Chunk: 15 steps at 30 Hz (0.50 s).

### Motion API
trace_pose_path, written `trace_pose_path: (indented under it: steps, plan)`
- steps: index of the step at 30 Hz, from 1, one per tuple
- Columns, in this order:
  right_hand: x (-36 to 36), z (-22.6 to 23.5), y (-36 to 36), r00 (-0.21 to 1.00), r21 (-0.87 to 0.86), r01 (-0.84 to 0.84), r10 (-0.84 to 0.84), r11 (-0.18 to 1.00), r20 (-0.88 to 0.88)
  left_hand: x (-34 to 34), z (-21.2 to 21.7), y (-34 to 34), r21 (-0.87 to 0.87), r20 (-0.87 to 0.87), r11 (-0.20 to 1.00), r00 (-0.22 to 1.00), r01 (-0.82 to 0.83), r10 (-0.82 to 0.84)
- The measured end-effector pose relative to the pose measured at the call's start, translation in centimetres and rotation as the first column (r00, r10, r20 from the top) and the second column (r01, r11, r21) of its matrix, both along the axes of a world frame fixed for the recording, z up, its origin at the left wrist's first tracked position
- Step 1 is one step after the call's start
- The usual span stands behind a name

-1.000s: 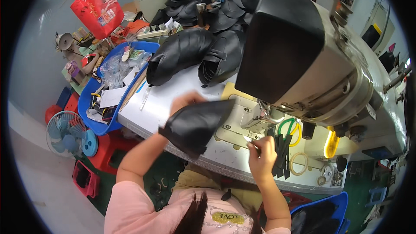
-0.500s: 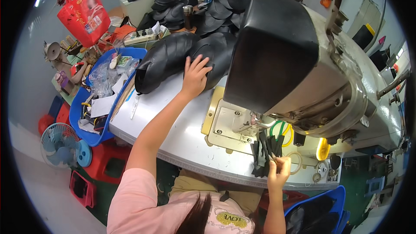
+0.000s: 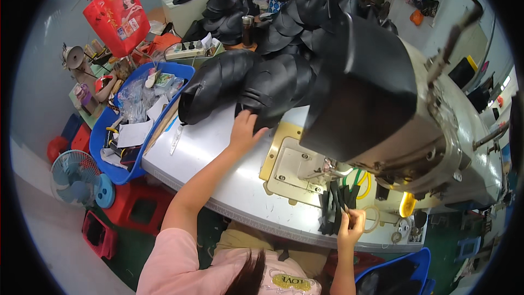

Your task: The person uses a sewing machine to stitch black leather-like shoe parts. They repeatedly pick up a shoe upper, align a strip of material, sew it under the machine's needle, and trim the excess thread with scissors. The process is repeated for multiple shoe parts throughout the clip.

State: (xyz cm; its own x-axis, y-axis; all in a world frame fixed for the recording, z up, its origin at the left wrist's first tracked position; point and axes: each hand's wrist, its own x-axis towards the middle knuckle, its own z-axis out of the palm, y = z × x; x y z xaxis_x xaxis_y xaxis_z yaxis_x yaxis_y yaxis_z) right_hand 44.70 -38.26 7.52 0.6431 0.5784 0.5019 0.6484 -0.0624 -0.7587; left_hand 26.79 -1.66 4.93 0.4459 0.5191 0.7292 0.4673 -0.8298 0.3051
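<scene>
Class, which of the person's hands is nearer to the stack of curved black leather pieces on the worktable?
Left. The left hand rests against the stack of curved black leather pieces. The right hand is far off at the table's near edge, holding thin black strips.

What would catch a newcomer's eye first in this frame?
The big grey sewing machine with its black head fills the right half. Stacks of curved black pieces are piled across the table's far side, and the left hand rests on them. Near the table's front edge the right hand pinches black strips; a red bag hangs at upper left.
</scene>
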Motion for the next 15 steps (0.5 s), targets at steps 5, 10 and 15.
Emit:
trace_pose_path:
  steps: [5,10,15]
  plan:
    - [-0.5,-1.7,-3.3,0.991,-0.068,0.121,-0.117,0.990,0.062,3.4,2.9,1.2,-0.195,0.119,0.980,0.993,0.033,-0.010]
    - [-1.9,-1.3,-6.2,0.953,-0.172,0.297,-0.283,0.939,0.105,5.8,1.0,1.1,0.025,0.021,1.000,1.000,0.014,-0.014]
    - [-0.6,-0.1,-4.3,0.934,-0.253,0.358,-0.342,0.899,0.107,6.6,1.0,3.0,0.018,-0.060,0.979,0.978,0.203,-0.202]
